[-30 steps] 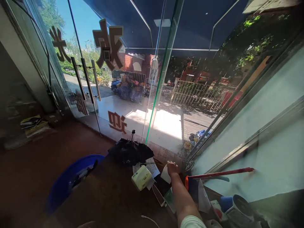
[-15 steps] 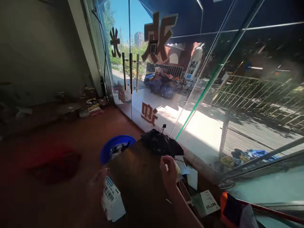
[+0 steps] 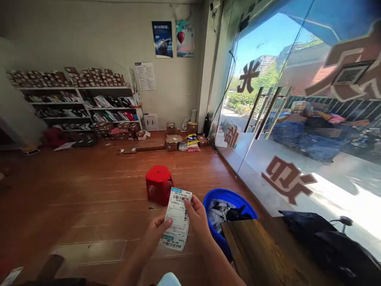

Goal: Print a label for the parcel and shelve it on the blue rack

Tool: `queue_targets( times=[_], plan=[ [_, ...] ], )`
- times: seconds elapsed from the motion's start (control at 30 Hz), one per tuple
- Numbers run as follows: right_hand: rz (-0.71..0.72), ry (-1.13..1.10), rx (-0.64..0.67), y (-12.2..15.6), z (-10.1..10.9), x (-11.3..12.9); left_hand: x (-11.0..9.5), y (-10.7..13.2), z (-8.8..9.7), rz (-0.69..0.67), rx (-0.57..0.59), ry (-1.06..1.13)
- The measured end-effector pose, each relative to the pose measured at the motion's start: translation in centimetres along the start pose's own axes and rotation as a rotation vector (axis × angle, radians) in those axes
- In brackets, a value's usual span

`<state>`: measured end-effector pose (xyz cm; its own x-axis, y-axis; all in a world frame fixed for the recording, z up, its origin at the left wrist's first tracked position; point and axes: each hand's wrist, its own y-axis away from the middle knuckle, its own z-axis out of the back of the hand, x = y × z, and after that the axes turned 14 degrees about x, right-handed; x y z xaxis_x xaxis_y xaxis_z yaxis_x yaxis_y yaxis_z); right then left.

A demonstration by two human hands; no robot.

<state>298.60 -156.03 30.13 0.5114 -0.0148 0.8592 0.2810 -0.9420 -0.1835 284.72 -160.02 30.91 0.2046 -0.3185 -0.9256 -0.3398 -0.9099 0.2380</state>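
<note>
Both my hands hold up a white shipping label [image 3: 177, 219] with barcodes in front of me. My left hand [image 3: 156, 232] pinches its lower left edge with thumb on the face. My right hand [image 3: 197, 217] grips its right edge, fingers curled round it. The label hangs in the air over the wooden floor, just left of a blue plastic bin [image 3: 229, 198] full of scrap paper and dark wrapping.
A red plastic stool [image 3: 158, 182] stands on the floor beyond the label. A brown wooden table [image 3: 262, 254] with a black umbrella [image 3: 324, 242] is at the lower right. Glass doors [image 3: 268, 111] fill the right side. Shelves of parcels [image 3: 74, 99] and cardboard boxes [image 3: 174, 141] line the far wall.
My view has swung left from the glass front into the room. The label went from my left hand alone to being held up in both hands; my right hand left the table.
</note>
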Motion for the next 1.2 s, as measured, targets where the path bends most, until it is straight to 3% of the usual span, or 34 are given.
queue_targets(
  times=[0.1,0.33,0.53,0.73,0.87,1.03,1.1,1.2],
  plan=[
    [-0.033,-0.043,0.08,-5.1,-5.6,-2.1,-1.6,3.1,6.1,0.034,0.082,-0.029],
    [-0.134,-0.052,0.282,-14.4,-16.8,-7.5,-4.9,6.9,15.7,-0.106,-0.072,0.174],
    [-0.217,-0.007,0.441,-21.2,-23.2,-12.5,-5.7,6.4,23.3,-0.22,-0.147,0.235],
    [-0.283,0.013,0.634,-30.4,-29.1,-19.1,-7.9,4.3,32.2,-0.311,-0.333,0.245],
    [-0.395,0.05,0.832,-36.2,-33.5,-25.1,-9.1,1.9,39.8,-0.362,-0.606,0.265],
    [-0.602,0.037,1.001,-41.7,-39.0,-33.2,-8.0,-0.5,49.2,-0.433,-1.098,0.296],
    [-0.649,0.038,1.075,-43.1,-41.2,-36.4,-7.1,0.1,52.1,-0.416,-1.3,0.297],
    [-0.735,0.052,1.274,-44.6,-44.5,-42.1,-6.4,3.4,55.1,-0.267,-1.547,0.21]
  ],
)
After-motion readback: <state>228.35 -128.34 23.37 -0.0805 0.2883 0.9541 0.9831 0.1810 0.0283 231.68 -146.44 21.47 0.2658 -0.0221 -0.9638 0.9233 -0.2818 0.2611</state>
